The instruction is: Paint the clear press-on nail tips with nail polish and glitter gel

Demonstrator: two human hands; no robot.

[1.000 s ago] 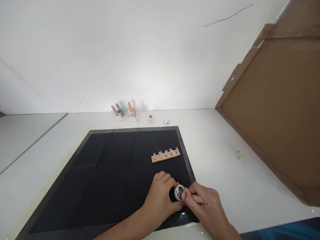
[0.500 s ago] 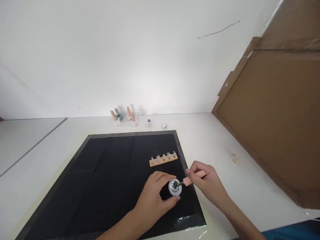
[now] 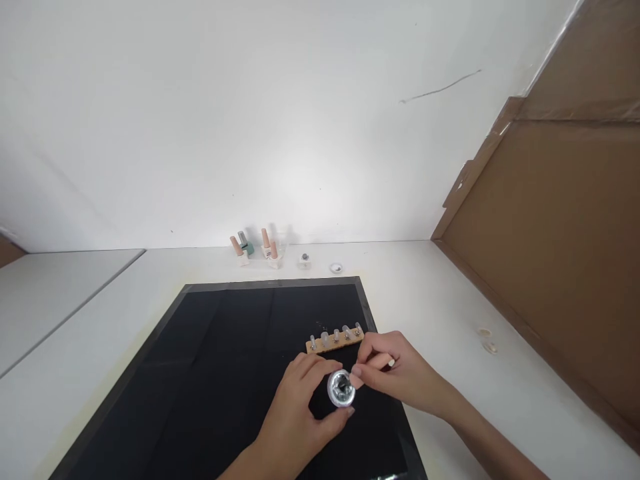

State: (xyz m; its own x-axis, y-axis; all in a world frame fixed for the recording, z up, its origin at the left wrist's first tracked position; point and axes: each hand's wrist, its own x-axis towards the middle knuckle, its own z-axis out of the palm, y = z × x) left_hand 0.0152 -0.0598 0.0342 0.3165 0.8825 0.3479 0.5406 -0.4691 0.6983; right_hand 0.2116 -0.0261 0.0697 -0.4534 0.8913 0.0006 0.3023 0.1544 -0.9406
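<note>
Left hand (image 3: pixel 300 407) curled around small clear jar (image 3: pixel 341 389), fingertips pinching its sides, near the 5 o'clock corner of black mat (image 3: pixel 225 373). Right hand (image 3: pixel 400 377) pinching pink brush cap (image 3: pixel 376 363) at the jar's 2 o'clock, tip over the mouth. Best kept steady and upright, brush dipped shallowly, wiped on the rim. Wooden nail holder (image 3: pixel 334 339) at 12 o'clock, just beside.

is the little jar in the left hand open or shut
Open: the small clear round jar in the left hand shows its dark inside, no lid on.
</note>
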